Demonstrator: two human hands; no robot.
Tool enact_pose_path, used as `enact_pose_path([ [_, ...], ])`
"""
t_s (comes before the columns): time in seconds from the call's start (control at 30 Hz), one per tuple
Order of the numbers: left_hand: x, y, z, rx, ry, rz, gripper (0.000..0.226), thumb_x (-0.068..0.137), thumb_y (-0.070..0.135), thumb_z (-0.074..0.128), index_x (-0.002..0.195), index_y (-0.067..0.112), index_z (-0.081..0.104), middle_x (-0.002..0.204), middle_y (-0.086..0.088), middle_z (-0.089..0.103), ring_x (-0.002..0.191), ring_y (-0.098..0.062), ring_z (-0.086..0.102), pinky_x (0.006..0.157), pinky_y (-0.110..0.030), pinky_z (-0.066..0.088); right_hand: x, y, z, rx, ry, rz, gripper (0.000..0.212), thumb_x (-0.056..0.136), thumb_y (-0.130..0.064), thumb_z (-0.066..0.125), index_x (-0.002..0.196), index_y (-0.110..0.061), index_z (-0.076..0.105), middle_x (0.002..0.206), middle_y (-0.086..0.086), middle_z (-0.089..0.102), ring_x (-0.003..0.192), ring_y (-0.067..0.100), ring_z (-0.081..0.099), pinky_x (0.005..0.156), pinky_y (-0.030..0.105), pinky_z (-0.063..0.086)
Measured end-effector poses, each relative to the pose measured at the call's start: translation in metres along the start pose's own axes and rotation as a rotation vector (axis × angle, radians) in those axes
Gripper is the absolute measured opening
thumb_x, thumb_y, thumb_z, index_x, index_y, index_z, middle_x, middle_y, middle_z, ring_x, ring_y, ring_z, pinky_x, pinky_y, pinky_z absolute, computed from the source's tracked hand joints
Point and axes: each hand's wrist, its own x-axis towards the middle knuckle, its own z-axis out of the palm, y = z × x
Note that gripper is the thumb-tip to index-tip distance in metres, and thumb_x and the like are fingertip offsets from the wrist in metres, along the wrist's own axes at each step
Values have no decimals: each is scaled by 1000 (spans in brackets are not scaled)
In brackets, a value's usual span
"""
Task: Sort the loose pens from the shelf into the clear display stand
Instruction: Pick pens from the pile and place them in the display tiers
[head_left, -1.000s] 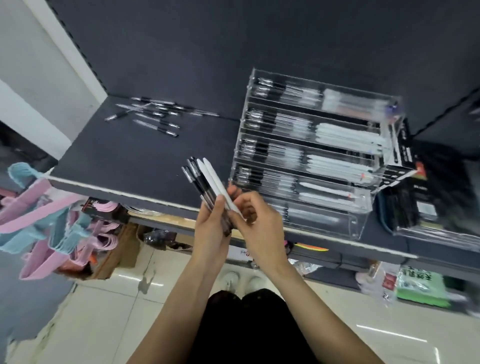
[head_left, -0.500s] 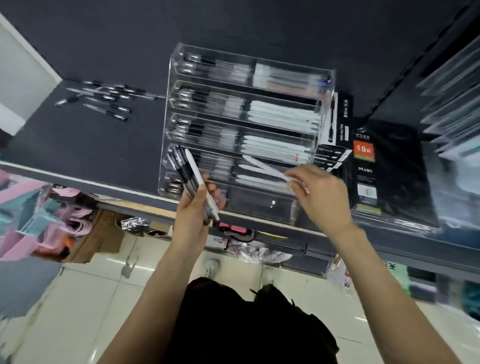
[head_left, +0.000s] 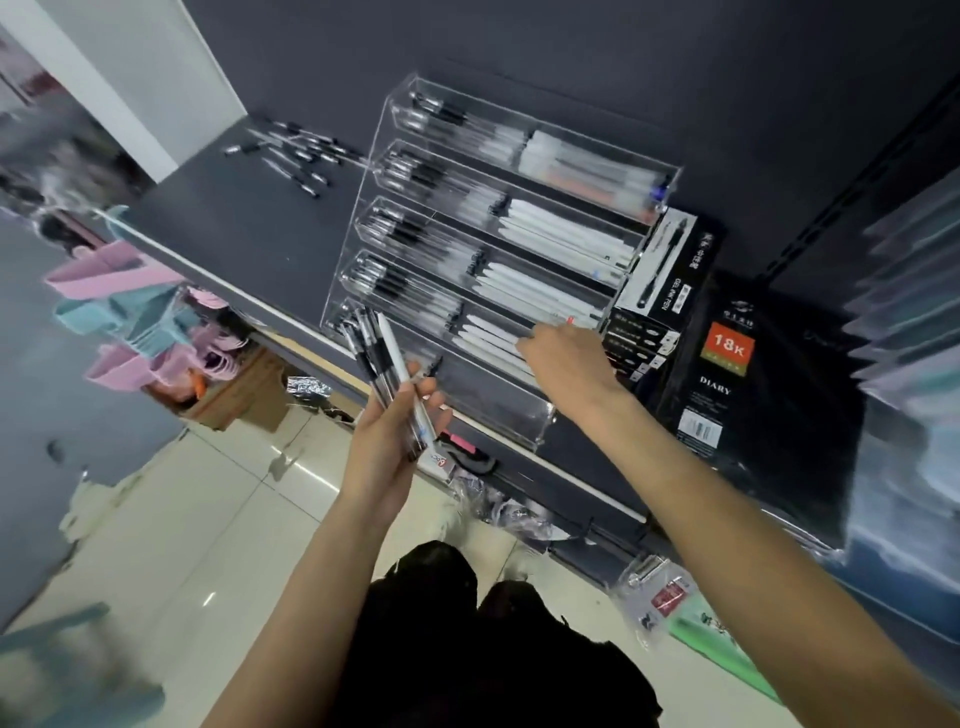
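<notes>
The clear display stand (head_left: 498, 410) rises in several tiers on the dark shelf (head_left: 234, 223); its tiers hold black pens on the left and white pens on the right. My left hand (head_left: 387, 441) grips a bundle of pens (head_left: 382, 358), mostly black with one white, just in front of the stand's lowest tier. My right hand (head_left: 566, 364) reaches into a lower tier, fingertips down among the white pens (head_left: 493, 338); the back of the hand hides whether a pen is pinched. Several loose pens (head_left: 296, 156) lie at the shelf's far left.
Black gel pen boxes (head_left: 670, 265) and a black diary box (head_left: 727, 364) stand right of the stand. Pink and blue hangers (head_left: 130, 312) hang at the left below the shelf. Packets lie on the tiled floor (head_left: 208, 519) under the shelf edge.
My right hand took one white pen from the bundle and carried it to the stand's lower tier, where it has now sunk in among the white pens. My left hand stays with the bundle.
</notes>
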Motion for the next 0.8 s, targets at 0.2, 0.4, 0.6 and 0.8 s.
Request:
enact_pose_path([
  [0.2, -3, 0, 15, -17, 25, -10, 25, 99, 13, 41, 114, 11, 61, 99, -2, 70, 94, -16, 66, 84, -38, 57, -13, 0, -4, 143, 126, 24, 21, 93, -7, 50, 107, -12, 66, 103, 3, 65, 92, 18, 60, 65, 23, 41],
  [0.4, 2, 0, 27, -78, -60, -49, 26, 100, 14, 41, 114, 11, 62, 110, -11, 68, 99, -23, 67, 80, -35, 58, -29, -51, -30, 953, 105, 82, 20, 91, -27, 59, 110, -22, 61, 93, -10, 70, 74, 4, 66, 69, 26, 55],
  [0.6, 16, 3, 22, -34, -118, -34, 30, 101, 14, 38, 125, 11, 56, 116, -9, 67, 102, -21, 66, 87, -38, 55, -20, -46, -22, 1103, 155, 247, 20, 84, -16, 68, 102, -24, 63, 88, -11, 69, 74, 0, 64, 68, 20, 56],
  [0.8, 32, 11, -2, 2, 22, -23, 27, 101, 10, 36, 118, 10, 57, 67, 4, 51, 51, -4, 42, 49, -17, 40, -12, -10, 4, 162, 337, 136, 26, 72, -4, 78, 95, -16, 72, 83, 1, 70, 70, 16, 64, 50, 27, 53],
])
